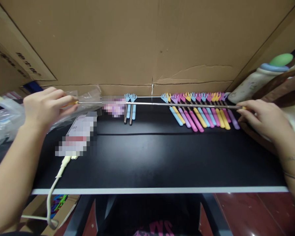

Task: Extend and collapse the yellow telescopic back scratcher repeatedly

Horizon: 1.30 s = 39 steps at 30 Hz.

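A long thin metal rod [162, 104], a telescopic back scratcher pulled out to full length, stretches level above the black table [147, 157]. My left hand [45, 106] is closed round its yellow handle end at the left. At the right, my right hand [263, 119] pinches the other, yellow end. Behind the rod, a row of several collapsed back scratchers [201, 113] with blue, yellow, pink and purple handles and hand-shaped heads lies at the back right. Two blue ones [130, 109] lie apart near the middle.
A phone [80, 134] lies on the table's left with a pale cable [55, 183] hanging over the front edge. Clear plastic bags [7, 114] pile up at the left. A cardboard wall [147, 42] closes the back. At the right stands a bottle [258, 82].
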Available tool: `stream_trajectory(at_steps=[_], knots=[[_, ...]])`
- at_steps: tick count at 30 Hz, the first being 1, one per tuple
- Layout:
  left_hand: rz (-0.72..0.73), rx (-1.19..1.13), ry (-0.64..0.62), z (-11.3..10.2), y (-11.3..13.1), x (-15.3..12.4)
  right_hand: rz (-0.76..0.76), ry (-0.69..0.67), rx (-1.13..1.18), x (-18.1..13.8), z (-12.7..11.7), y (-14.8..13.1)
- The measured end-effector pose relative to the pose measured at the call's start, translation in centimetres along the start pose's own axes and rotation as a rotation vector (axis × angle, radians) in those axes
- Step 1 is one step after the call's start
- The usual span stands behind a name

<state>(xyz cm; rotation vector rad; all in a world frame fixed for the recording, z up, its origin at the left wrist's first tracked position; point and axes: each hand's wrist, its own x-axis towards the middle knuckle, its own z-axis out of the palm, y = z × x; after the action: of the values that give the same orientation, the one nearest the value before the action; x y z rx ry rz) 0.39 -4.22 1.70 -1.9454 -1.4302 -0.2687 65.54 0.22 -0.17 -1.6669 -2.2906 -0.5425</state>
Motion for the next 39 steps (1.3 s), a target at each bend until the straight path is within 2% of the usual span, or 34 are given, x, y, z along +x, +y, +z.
stream_trajectory(at_steps=[3,8,14,23,31,36,39], knots=[[-0.009,-0.019,-0.017,0.3,0.2,-0.2,0.026,-0.044,0.089,0.1,0.2,-0.3],[-0.061,-0.022,-0.028,0.3,0.8,-0.3,0.025,-0.029,0.130,0.1,0.4,-0.3],[-0.080,-0.107,-0.212,0.1,1.2,0.1,0.011,-0.022,0.122,0.0,0.6,-0.4],[-0.078,-0.088,-0.185,0.1,1.2,-0.1,0.030,0.003,0.143,0.0,0.2,-1.4],[-0.117,-0.100,-0.249,0.1,1.2,0.1,0.059,-0.031,0.101,-0.2,-0.1,-1.7],[-0.093,-0.114,-0.214,0.2,0.8,-0.1,0.147,0.164,-0.014,-0.6,-0.5,-2.6],[-0.110,-0.133,-0.239,0.4,0.6,-0.2,0.124,0.209,-0.048,-0.8,-0.5,-2.9]])
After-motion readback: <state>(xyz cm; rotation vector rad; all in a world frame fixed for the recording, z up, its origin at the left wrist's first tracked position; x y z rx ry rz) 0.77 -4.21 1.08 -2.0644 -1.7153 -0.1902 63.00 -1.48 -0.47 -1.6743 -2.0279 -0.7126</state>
